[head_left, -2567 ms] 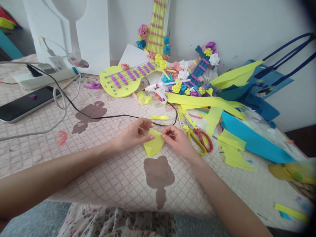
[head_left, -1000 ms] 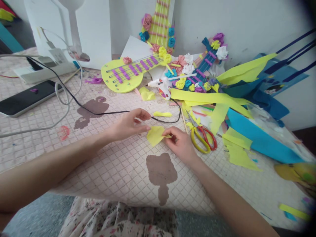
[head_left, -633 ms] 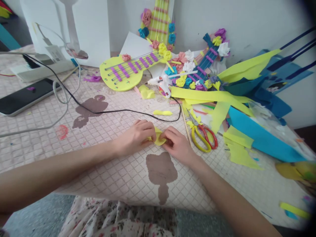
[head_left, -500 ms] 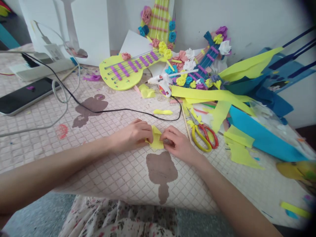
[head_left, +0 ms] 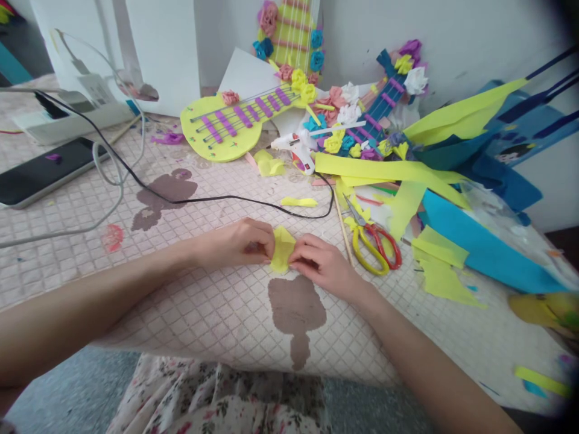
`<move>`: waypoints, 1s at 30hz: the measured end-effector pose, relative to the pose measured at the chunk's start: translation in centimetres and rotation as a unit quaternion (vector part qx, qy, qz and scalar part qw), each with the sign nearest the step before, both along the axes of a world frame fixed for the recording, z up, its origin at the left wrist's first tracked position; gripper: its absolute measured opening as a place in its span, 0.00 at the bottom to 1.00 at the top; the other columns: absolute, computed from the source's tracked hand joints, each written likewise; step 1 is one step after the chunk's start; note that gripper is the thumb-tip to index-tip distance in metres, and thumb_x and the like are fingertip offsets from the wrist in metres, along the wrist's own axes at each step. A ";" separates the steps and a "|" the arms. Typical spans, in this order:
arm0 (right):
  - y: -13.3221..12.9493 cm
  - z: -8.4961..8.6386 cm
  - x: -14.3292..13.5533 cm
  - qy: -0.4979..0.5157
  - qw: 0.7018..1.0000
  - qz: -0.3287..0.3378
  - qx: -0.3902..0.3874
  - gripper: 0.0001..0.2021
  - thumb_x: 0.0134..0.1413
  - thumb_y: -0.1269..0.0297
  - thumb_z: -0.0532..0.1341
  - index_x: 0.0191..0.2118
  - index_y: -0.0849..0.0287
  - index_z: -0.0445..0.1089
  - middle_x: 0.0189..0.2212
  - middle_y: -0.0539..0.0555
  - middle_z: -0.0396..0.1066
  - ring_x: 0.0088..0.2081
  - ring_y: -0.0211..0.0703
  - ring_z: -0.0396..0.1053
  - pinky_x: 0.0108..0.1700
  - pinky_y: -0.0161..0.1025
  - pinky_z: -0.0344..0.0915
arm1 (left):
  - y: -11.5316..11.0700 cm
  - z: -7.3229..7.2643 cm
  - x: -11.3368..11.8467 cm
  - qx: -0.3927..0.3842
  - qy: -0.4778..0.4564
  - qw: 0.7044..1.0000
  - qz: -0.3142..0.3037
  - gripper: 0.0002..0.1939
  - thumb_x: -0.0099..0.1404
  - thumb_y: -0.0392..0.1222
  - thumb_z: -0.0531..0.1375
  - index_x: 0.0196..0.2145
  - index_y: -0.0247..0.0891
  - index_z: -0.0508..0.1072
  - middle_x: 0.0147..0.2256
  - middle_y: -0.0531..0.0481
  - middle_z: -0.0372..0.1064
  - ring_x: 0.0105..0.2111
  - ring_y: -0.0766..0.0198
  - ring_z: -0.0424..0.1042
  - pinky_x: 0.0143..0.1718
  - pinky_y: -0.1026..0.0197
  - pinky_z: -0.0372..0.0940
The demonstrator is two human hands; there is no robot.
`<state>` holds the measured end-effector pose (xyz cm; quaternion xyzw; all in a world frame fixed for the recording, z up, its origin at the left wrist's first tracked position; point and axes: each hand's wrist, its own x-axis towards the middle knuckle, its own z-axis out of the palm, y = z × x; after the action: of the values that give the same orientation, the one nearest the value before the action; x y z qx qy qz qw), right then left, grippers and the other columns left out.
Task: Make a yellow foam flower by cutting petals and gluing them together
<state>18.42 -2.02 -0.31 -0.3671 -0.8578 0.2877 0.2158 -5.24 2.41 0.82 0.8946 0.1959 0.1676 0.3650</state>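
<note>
Frame center, left to right: the left edge of the yellow paper is pinched by the left hand, thumb and fingers together on it. The paper is held directly between the two hands, long axis running up-down in frame, crosswise to the line joining the grips. Its lower right edge is pinched by the right hand. Neither hand is placed nearer; contact is made by both. Scissors are parked right of center, beyond the right hand.

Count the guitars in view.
3: a lying yellow guitar left of the glue gun, an upright yellow guitar behind it, cut off above, and a partly covered blue guitar at right. Others may be hidden.
</note>
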 end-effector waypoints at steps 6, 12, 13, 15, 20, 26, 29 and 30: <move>-0.2 0.2 -1.0 -0.002 0.996 -0.082 -0.025 0.02 0.53 0.70 0.61 0.31 0.58 0.67 0.29 0.48 0.62 0.28 0.34 0.62 0.31 0.33 0.58 | -1.1 -0.4 0.8 0.006 0.004 0.995 0.100 0.03 0.60 0.33 0.57 0.29 0.35 0.71 0.29 0.51 0.66 0.27 0.70 0.64 0.29 0.67 0.59; -0.3 0.1 -1.6 0.001 0.993 -0.119 -0.013 0.04 0.51 0.71 0.61 0.29 0.58 0.66 0.28 0.48 0.62 0.29 0.35 0.61 0.31 0.34 0.57 | -1.9 -0.7 1.3 0.043 0.018 0.987 0.152 0.02 0.57 0.32 0.60 0.27 0.34 0.72 0.29 0.50 0.66 0.30 0.67 0.66 0.33 0.64 0.60; -0.4 0.0 -1.7 0.003 0.992 -0.124 -0.013 0.04 0.51 0.71 0.62 0.28 0.58 0.66 0.28 0.48 0.62 0.29 0.35 0.61 0.31 0.34 0.57 | -2.0 -0.6 1.4 0.045 0.019 0.986 0.161 0.02 0.57 0.32 0.60 0.27 0.34 0.72 0.29 0.51 0.66 0.30 0.67 0.66 0.33 0.64 0.60; -0.5 -0.1 -1.7 0.005 0.991 -0.132 -0.012 0.04 0.50 0.71 0.62 0.28 0.58 0.66 0.29 0.48 0.63 0.29 0.35 0.61 0.31 0.34 0.57 | -1.9 -0.6 1.4 0.041 0.021 0.984 0.172 0.01 0.56 0.33 0.61 0.27 0.35 0.72 0.29 0.51 0.66 0.29 0.67 0.66 0.33 0.64 0.60; -0.5 -0.1 -1.7 -0.002 0.991 -0.132 -0.013 0.04 0.52 0.71 0.61 0.29 0.58 0.66 0.29 0.48 0.63 0.28 0.34 0.60 0.30 0.34 0.56 | -1.5 -0.6 1.1 0.006 0.015 0.987 0.158 0.04 0.58 0.33 0.58 0.27 0.34 0.72 0.28 0.51 0.66 0.27 0.69 0.64 0.28 0.67 0.59; -0.5 -0.2 -1.7 -0.017 0.992 -0.128 0.004 0.04 0.52 0.71 0.60 0.29 0.58 0.65 0.29 0.48 0.63 0.29 0.35 0.61 0.31 0.34 0.57 | -1.5 -0.7 1.0 0.028 0.010 0.989 0.144 0.04 0.58 0.32 0.58 0.26 0.34 0.71 0.28 0.51 0.65 0.28 0.69 0.64 0.30 0.66 0.59; -0.5 -0.2 -1.8 -0.022 0.991 -0.129 0.010 0.04 0.52 0.71 0.60 0.29 0.58 0.64 0.29 0.48 0.63 0.29 0.35 0.61 0.31 0.34 0.57 | -1.5 -0.6 1.1 0.022 0.011 0.989 0.143 0.04 0.57 0.31 0.58 0.26 0.34 0.71 0.28 0.51 0.65 0.28 0.69 0.64 0.30 0.66 0.59; -0.6 -0.2 -1.8 -0.024 0.991 -0.130 0.012 0.04 0.52 0.71 0.59 0.29 0.58 0.64 0.29 0.49 0.63 0.29 0.35 0.62 0.31 0.34 0.57 | -1.6 -0.6 1.2 0.024 0.012 0.989 0.149 0.04 0.57 0.31 0.58 0.26 0.34 0.71 0.28 0.51 0.65 0.28 0.69 0.64 0.30 0.66 0.58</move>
<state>16.57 -2.58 -0.53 -0.4799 -0.8111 0.2379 0.2349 -4.08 0.84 0.19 0.8659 0.3270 0.2139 0.3121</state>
